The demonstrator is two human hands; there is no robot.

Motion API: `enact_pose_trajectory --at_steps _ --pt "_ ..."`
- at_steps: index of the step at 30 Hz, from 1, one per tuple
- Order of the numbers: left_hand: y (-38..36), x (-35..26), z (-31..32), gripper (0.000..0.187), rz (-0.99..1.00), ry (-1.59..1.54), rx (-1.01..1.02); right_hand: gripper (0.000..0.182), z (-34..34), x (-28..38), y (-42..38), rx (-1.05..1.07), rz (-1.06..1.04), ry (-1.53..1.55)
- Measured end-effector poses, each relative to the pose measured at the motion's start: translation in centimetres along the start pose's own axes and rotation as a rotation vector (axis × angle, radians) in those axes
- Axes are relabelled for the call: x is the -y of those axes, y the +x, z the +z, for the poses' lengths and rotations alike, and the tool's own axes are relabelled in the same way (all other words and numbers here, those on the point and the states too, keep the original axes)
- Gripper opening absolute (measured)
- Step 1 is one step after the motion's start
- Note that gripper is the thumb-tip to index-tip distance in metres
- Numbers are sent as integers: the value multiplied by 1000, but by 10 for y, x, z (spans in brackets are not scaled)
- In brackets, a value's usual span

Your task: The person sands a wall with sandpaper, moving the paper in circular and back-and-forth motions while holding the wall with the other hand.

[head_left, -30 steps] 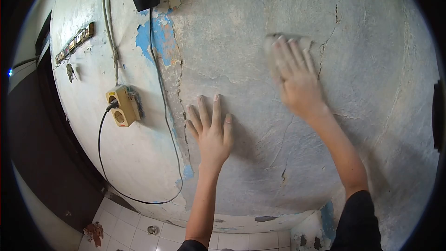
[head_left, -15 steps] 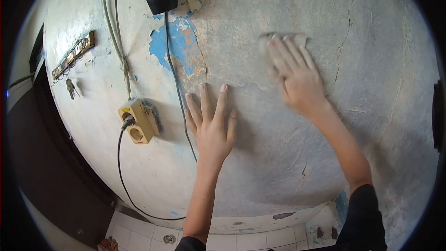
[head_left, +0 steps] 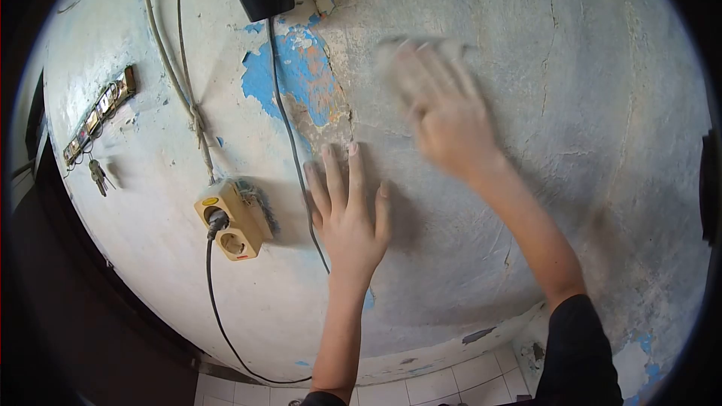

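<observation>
On the head view I am watching my left hand (head_left: 350, 214) lying flat and open on the wall (head_left: 571, 105), holding nothing. At its 1 o'clock, my blurred right hand (head_left: 440, 116) is pressing a pale sanding pad (head_left: 391, 53) under spread fingers. At 9 o'clock, a socket (head_left: 229, 229) is hanging.
</observation>
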State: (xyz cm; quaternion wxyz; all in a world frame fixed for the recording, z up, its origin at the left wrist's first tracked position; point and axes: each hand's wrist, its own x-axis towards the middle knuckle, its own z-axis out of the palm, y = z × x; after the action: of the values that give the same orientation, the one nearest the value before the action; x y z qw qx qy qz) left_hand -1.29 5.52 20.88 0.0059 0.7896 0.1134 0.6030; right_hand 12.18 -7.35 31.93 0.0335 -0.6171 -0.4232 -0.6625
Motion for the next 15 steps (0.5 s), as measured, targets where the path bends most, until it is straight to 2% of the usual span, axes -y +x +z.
enact_pose_trajectory --at_steps 1,3,4,8,10,11,13,14,15 --pt "-5 0 0 63 -14 -24 2 63 1 2 0 5 -1 -7" --pt "-15 -2 0 65 -37 -5 45 62 0 14 -2 14 235 102" --pt "-21 -2 4 65 -43 -24 36 61 -6 26 -13 57 153 115" --pt "-61 6 16 64 -155 -150 120 63 -12 65 -72 217 68 245" --pt "-89 7 24 65 -229 -157 160 65 -8 55 -78 73 297 195" --pt "-102 8 26 65 -256 -179 159 65 -4 60 -83 115 301 220" --pt "-124 11 26 67 -295 -177 227 68 0 71 -90 17 422 207" --pt "-134 12 25 66 -307 -224 226 68 -5 86 -101 49 418 217" --pt "-144 13 24 65 -312 -270 217 68 -12 110 -117 188 377 259"
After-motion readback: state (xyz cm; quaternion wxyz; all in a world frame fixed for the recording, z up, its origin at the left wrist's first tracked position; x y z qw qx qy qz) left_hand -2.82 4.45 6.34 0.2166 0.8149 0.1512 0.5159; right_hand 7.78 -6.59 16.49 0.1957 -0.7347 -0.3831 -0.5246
